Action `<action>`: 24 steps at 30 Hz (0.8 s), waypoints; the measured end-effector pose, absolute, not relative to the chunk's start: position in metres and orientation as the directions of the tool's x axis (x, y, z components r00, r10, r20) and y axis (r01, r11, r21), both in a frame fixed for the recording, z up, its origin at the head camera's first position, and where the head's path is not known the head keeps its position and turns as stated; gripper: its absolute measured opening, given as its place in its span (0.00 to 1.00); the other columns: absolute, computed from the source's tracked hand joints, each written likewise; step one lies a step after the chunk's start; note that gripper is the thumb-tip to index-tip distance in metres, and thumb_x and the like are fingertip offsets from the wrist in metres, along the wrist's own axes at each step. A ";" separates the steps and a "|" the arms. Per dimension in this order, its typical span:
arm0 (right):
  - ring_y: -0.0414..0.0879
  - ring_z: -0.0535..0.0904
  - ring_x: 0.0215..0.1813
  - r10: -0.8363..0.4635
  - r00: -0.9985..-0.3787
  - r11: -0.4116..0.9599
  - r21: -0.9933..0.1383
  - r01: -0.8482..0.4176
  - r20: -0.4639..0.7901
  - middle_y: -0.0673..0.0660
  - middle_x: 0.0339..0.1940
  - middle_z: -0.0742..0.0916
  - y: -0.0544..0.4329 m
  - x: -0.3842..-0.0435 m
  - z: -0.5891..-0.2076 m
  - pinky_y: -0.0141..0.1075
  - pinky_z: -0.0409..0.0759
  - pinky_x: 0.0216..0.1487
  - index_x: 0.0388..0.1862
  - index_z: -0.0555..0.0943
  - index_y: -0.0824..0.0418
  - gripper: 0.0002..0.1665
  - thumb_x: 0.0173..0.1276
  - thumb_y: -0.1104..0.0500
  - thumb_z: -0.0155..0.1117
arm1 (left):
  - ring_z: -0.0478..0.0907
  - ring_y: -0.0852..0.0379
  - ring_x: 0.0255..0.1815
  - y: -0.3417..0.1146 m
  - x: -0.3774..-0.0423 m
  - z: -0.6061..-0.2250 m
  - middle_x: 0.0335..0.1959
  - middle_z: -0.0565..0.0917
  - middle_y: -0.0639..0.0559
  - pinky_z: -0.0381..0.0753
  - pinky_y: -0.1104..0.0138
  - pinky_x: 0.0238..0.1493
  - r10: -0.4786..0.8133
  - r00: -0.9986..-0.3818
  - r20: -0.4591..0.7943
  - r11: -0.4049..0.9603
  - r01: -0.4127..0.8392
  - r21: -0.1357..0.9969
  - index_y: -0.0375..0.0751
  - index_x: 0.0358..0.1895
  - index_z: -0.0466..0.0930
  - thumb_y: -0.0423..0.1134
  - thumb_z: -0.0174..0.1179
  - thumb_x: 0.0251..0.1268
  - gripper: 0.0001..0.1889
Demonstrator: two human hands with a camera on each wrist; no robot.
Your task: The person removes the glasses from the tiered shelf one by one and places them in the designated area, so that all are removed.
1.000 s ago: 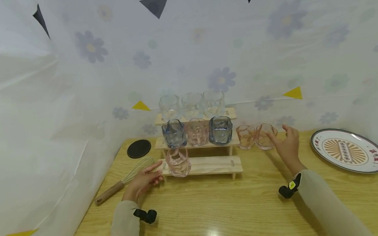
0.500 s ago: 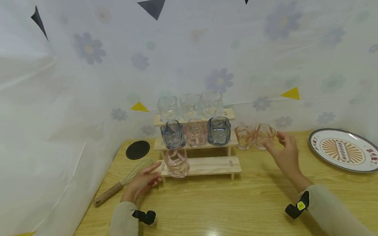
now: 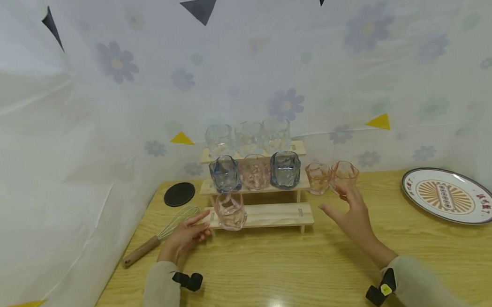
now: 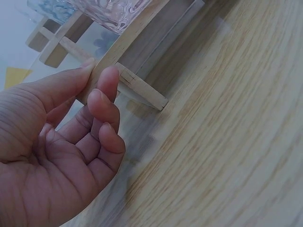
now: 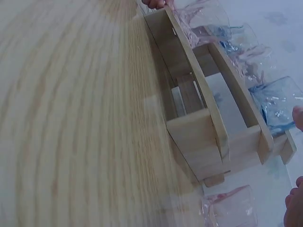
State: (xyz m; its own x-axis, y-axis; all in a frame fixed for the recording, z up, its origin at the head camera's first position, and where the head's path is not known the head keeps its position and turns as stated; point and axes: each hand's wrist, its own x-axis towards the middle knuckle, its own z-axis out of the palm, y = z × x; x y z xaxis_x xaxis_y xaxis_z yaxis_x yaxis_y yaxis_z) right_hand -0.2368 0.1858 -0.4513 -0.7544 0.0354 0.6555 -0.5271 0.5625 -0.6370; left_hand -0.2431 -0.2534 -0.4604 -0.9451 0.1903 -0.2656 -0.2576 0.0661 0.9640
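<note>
Apparently we are at the loading of the wooden stand (image 3: 303, 183), one hand steadying while the other is free to fetch. It stands by the back edge of the tabletop (image 3: 253, 275), left of centre. Our left hand (image 3: 183, 237) pinches the left end of the lowest shelf (image 3: 273, 215), so its thumb and fingers are clamped on wood. Our right hand (image 3: 352, 216) grips nothing we can see: thumb and fingers are spread apart, in front of two loose glasses, and whether a fingertip touches one we cannot tell. The left loose glass (image 3: 317, 179) and the right loose glass (image 3: 345, 171) are upright, side by side near the back edge, just right of the stand. On the lowest shelf, one pink glass (image 3: 231, 215) occupies the left end, and the plank runs on to its right.

We judge that adding a loose glass there calls for closing the right fingers round its wall, lifting it clear of its neighbour and lowering it level beside the pink one, the left hand meanwhile guarding the shelf against sliding
</note>
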 end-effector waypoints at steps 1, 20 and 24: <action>0.54 0.72 0.51 0.023 -0.749 0.560 -0.629 -0.539 0.662 0.66 0.51 0.76 0.181 -0.236 -0.452 0.23 0.67 0.54 0.58 0.72 0.70 0.39 0.46 0.67 0.78 | 0.74 0.62 0.24 -0.254 -0.243 -0.461 0.26 0.84 0.52 0.73 0.71 0.30 0.193 -0.945 -0.263 0.069 -0.254 0.965 0.42 0.72 0.60 0.34 0.57 0.68 0.30; 0.56 0.72 0.55 -0.162 -0.752 0.337 -0.680 -0.651 0.639 0.62 0.55 0.75 0.077 -0.222 -0.444 0.45 0.72 0.56 0.63 0.69 0.66 0.43 0.47 0.65 0.78 | 0.74 0.64 0.23 -0.255 -0.244 -0.461 0.25 0.84 0.54 0.74 0.72 0.30 0.209 -0.948 -0.241 0.090 -0.226 0.970 0.41 0.72 0.59 0.34 0.55 0.69 0.30; 0.51 0.72 0.56 -0.197 -0.736 0.310 -0.671 -0.673 0.647 0.57 0.56 0.75 0.058 -0.226 -0.450 0.44 0.73 0.56 0.64 0.69 0.61 0.43 0.49 0.60 0.78 | 0.75 0.63 0.24 -0.254 -0.244 -0.461 0.25 0.84 0.54 0.74 0.71 0.30 0.198 -0.948 -0.251 0.096 -0.236 0.967 0.42 0.72 0.60 0.34 0.56 0.69 0.29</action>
State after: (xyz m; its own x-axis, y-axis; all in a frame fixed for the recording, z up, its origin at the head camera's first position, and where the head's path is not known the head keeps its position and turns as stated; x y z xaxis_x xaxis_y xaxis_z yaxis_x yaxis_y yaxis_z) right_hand -0.2264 0.0584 -0.4504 -0.7363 -0.1970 0.6473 -0.6732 0.3098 -0.6714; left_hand -0.2439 -0.2539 -0.4608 -0.9476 0.1977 -0.2510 -0.2361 0.0958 0.9670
